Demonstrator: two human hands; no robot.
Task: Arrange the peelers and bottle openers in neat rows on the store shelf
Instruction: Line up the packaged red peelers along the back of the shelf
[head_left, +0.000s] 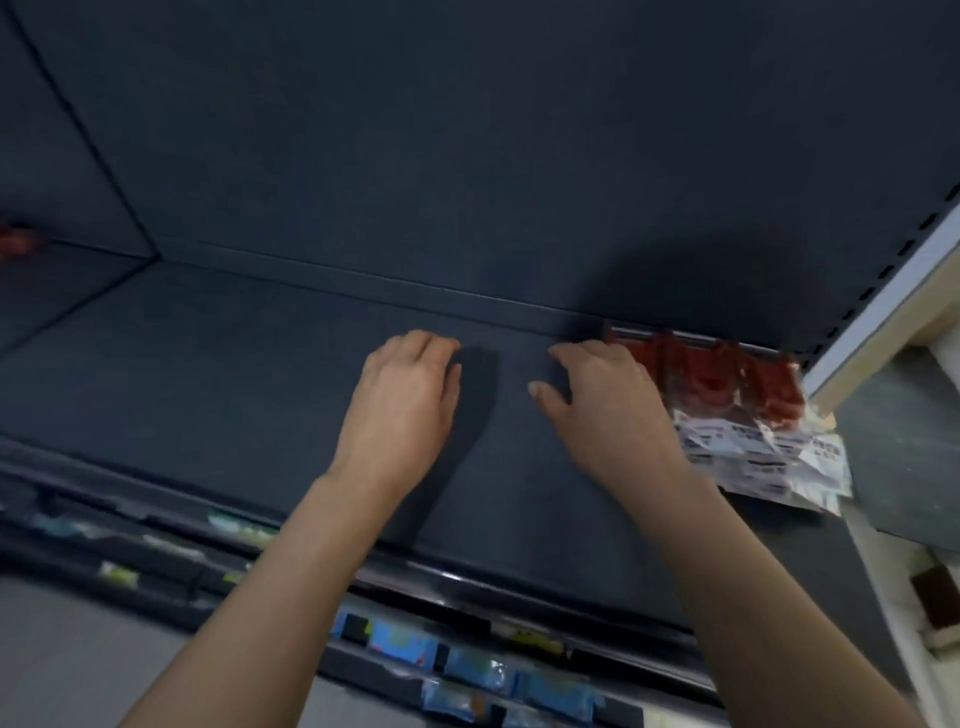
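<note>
- Both your arms reach over the dark shelf (260, 374).
- Left hand (402, 410) and right hand (608, 410) rest loosely spread, holding nothing.
- Red packets (727, 395) touch your right hand; the row likely needs straightening next.

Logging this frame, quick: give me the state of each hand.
Left hand: open, palm down on the shelf, holding nothing.
Right hand: open, empty, beside the red packaged items.

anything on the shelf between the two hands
No. In the head view, the stretch between the left hand and right hand is bare dark shelf, crossed only by the left hand's shadow.
</note>
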